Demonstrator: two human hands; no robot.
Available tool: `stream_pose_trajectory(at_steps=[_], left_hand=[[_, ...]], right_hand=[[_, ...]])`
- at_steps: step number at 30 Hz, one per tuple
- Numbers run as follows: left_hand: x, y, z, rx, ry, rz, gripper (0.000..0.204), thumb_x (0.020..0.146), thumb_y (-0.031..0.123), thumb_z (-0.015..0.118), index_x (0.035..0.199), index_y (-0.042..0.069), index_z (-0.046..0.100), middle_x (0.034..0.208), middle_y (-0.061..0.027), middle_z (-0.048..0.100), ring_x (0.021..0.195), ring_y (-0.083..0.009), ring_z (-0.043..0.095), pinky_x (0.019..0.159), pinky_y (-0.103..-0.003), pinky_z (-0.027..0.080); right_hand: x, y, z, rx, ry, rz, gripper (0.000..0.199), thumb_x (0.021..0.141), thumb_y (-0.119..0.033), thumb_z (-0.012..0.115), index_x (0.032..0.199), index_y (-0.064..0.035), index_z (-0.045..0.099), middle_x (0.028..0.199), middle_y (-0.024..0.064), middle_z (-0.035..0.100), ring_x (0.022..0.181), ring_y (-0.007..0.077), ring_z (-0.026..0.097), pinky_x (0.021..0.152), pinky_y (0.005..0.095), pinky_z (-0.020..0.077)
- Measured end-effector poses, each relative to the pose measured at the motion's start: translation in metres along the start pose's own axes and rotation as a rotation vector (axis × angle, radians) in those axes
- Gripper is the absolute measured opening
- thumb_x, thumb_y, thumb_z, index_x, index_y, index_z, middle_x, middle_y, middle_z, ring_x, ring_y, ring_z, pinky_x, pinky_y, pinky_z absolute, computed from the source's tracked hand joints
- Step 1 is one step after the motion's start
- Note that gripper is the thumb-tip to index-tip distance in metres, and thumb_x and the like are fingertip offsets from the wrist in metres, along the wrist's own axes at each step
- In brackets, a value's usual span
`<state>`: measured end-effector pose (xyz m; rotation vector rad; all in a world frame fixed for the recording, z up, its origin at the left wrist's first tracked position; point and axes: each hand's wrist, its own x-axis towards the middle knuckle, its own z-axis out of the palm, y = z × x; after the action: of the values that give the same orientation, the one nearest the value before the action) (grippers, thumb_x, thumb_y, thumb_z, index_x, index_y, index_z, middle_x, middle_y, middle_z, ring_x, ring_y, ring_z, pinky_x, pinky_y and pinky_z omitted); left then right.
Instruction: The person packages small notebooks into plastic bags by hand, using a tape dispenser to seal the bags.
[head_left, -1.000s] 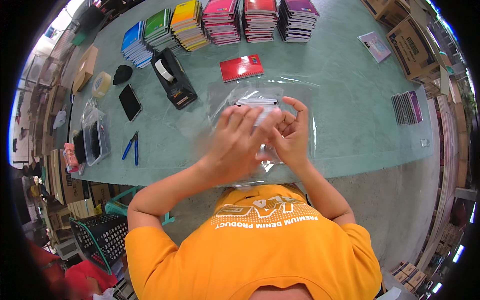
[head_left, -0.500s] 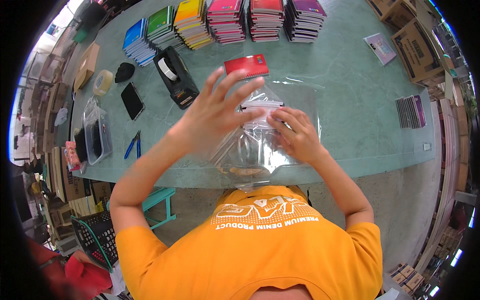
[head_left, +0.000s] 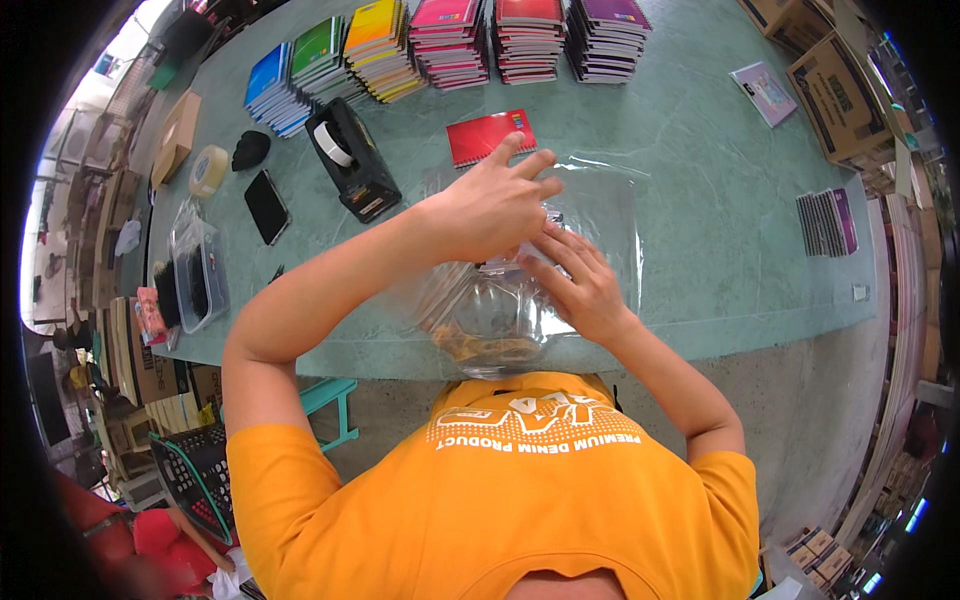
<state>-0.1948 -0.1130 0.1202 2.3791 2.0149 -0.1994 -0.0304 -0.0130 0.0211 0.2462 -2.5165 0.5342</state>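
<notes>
We work at a green desk, our left hand with fingers parted above a mostly hidden white bundle, our right hand resting its fingers beside it on clear plastic wrap. We cannot tell whether either grips anything. A red notebook lies just beyond, right of a black tape dispenser.
</notes>
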Motion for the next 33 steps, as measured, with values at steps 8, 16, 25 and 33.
stream_pose_trajectory(at_steps=[8,16,25,33], left_hand=[[-0.058,0.014,0.010,-0.174,0.459,-0.223,0.032,0.066,0.016,0.072,0.097,0.015,0.064,0.120,-0.0079,0.052,0.121,-0.0297,0.038,0.100,-0.048,0.030],[-0.040,0.058,0.077,-0.315,0.859,-0.467,0.053,0.063,0.017,0.077,0.113,0.019,0.059,0.130,-0.0133,0.043,0.120,-0.0317,0.039,0.101,-0.046,0.030],[-0.039,0.035,0.089,-1.283,0.789,-0.650,0.065,0.061,0.021,0.083,0.117,0.005,0.056,0.104,-0.0071,0.058,0.100,-0.0183,0.053,0.090,-0.032,0.041],[-0.035,0.005,0.062,-0.758,0.526,-0.383,0.031,0.068,0.009,0.074,0.096,0.001,0.064,0.088,-0.0069,0.061,0.083,-0.0215,0.057,0.075,-0.034,0.047]], right_hand=[[0.011,0.019,-0.013,0.160,-0.131,0.023,0.039,0.067,-0.010,0.069,0.106,-0.0148,0.063,0.101,0.0036,0.055,0.096,0.0261,0.050,0.085,0.0381,0.0440],[0.027,0.020,-0.012,0.296,-0.060,0.049,0.020,0.069,-0.012,0.072,0.088,-0.0113,0.067,0.087,0.0032,0.057,0.082,0.0233,0.052,0.073,0.0350,0.0459],[0.030,0.005,0.001,0.257,0.089,0.305,0.019,0.069,-0.015,0.075,0.086,-0.0092,0.068,0.084,0.0030,0.058,0.083,0.0217,0.054,0.075,0.0325,0.0453],[0.059,0.035,-0.018,0.590,-0.283,0.606,0.034,0.060,-0.014,0.083,0.091,-0.0054,0.069,0.087,0.0012,0.058,0.089,0.0141,0.054,0.073,0.0290,0.0450]])
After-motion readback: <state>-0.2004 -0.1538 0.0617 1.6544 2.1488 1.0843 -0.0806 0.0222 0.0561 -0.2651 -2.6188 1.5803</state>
